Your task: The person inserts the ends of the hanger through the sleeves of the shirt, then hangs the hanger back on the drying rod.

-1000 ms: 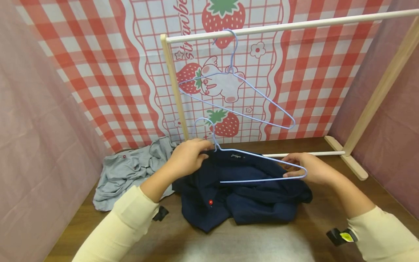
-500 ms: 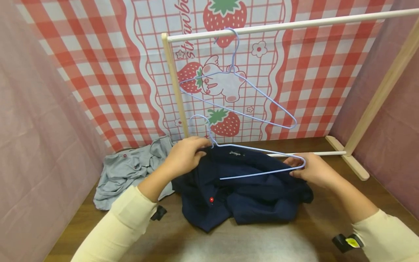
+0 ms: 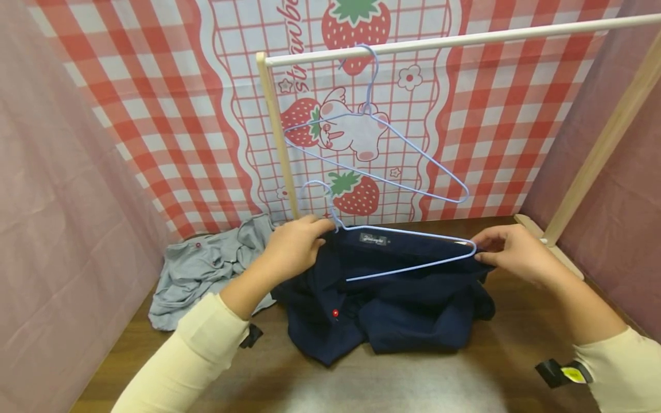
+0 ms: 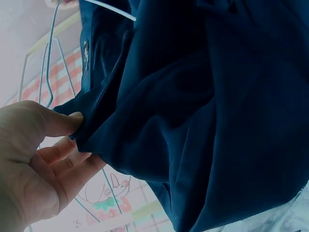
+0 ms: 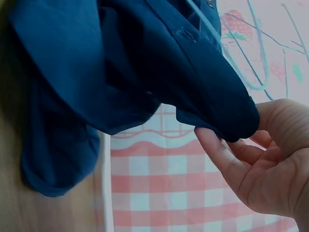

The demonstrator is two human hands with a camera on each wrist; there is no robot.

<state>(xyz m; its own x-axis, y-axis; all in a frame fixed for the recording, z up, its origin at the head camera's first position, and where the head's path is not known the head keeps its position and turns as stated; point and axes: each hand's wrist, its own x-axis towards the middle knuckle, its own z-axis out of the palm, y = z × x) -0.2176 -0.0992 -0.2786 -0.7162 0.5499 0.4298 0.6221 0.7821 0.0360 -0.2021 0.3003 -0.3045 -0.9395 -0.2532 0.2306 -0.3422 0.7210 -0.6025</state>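
Observation:
A navy shirt point(image 3: 413, 310) with a label point(image 3: 373, 238) inside its neck edge and a red button point(image 3: 335, 313) lies bunched, its upper edge raised between both hands. My left hand point(image 3: 296, 244) pinches the edge near the hanger's neck; the left wrist view shows thumb and fingers on the cloth. The right hand point(image 3: 516, 252) pinches the edge on the other side, with fabric between thumb and fingers in the right wrist view. One end of a light blue wire hanger point(image 3: 403, 268) is hidden inside the shirt. Its other end sits outside, beside my right fingertips.
A second blue hanger point(image 3: 418, 151) hangs from the white bar point(image 3: 465, 40) of a wooden rack. Behind my left arm lies a crumpled grey garment point(image 3: 206, 275) with a red button. A red checked strawberry cloth point(image 3: 170, 115) covers the back; pink cloth lines both sides.
My right hand has moved right and slightly up, from the hanger's end to the shirt's edge, pulling it outward. More of the label shows. The left hand has barely moved.

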